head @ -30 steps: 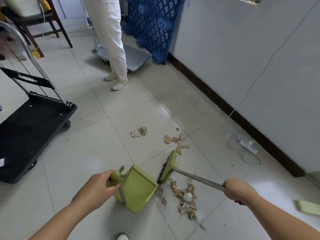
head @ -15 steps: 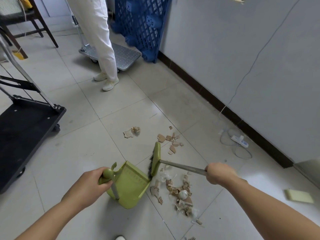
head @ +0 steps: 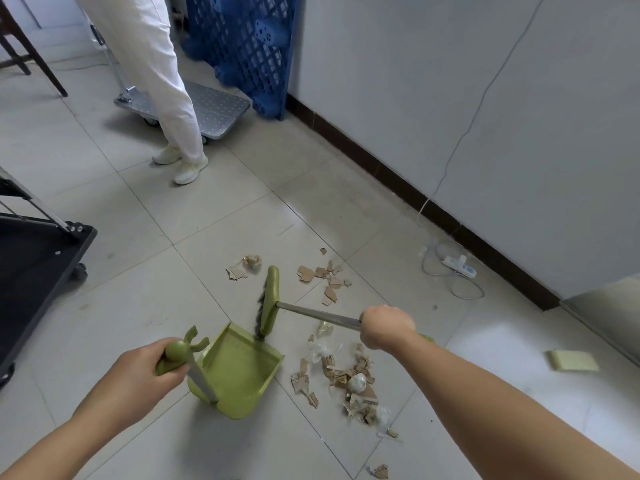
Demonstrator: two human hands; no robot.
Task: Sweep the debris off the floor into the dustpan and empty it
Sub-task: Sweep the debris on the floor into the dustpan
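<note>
Hands apart: left hand (head: 138, 375) grips the handle of the green dustpan (head: 242, 375), which stands on the floor (head: 138, 289). Broom head (head: 272, 296) at dustpan's far rim. Cardboard debris (head: 349, 379) lies just right of dustpan. Right hand (head: 386, 325) clamps the broom's metal shaft.

I count two hands, left hand (head: 138, 379) and right hand (head: 386, 325), one broom (head: 272, 296), one dustpan (head: 242, 372), two carts, black cart (head: 31, 271) and silver cart (head: 221, 105), one blue crate (head: 242, 46), two white shoes (head: 188, 171), one power strip (head: 459, 266), one yellow pad (head: 571, 360), one big scrap pile (head: 349, 379), two small scrap bunches (head: 325, 278)
</note>
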